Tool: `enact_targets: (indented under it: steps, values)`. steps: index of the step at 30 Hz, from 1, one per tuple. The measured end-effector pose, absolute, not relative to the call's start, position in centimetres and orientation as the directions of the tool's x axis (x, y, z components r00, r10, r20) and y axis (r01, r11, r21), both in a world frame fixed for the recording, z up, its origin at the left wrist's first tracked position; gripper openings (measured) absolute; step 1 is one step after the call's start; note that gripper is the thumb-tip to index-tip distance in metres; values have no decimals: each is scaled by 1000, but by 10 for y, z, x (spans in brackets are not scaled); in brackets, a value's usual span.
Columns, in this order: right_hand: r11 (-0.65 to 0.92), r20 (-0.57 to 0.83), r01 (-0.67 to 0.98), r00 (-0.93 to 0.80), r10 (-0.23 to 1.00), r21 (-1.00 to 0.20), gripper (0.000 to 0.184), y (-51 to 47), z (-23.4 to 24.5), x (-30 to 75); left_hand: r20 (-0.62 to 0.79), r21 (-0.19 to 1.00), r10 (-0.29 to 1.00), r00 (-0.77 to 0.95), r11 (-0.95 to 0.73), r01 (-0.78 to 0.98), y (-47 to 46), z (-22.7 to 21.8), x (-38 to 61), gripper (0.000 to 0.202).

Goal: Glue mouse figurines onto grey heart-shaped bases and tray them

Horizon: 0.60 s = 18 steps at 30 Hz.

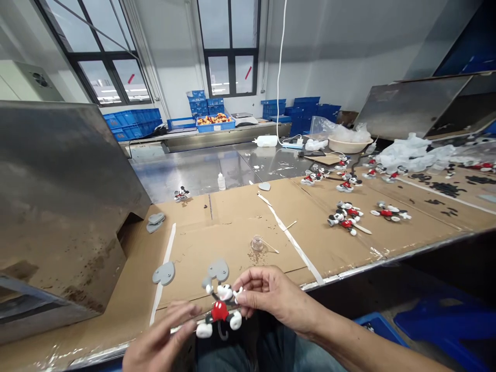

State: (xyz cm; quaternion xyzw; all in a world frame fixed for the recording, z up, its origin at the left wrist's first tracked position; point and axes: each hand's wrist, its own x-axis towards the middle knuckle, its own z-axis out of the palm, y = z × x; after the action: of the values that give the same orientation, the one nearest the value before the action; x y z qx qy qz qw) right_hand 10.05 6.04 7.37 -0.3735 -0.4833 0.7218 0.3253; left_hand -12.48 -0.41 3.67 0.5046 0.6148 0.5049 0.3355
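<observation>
A toy mouse figurine (219, 311) with red shorts, white feet and white gloves is above the table's front edge. My right hand (271, 299) pinches it by one white glove between thumb and fingers. To its left, my left hand (165, 336) has its fingers stretched out and apart, close to one white foot; whether it touches is not clear. Behind the figurine's head lies a grey heart-shaped piece (219, 269). Another grey heart-shaped piece (164, 274) rests farther left on the cardboard.
A small clear cup (257, 243) and cotton swabs (270, 246) lie ahead. Several mouse figurines (344, 219) are at right, near black parts (445, 189). A metal box (58, 206) stands at left. A small white bottle (221, 181) and blue crates (134, 124) are farther back.
</observation>
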Motion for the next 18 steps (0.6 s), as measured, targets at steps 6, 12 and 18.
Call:
enact_targets:
  steps: [6, 12, 18]
  values:
    - [164, 101, 142, -374, 922, -976, 15, 79, 66, 88, -252, 940, 958, 134, 210, 268, 54, 74, -144, 39]
    - [368, 263, 261, -360, 895, -893, 15, 88, 69, 77, -271, 912, 894, 357, 120, 391, 94, 95, -144, 30]
    - [491, 404, 386, -287, 869, -781, 13, 92, 68, 75, -274, 883, 849, 452, 37, 468, 120, 100, -143, 20]
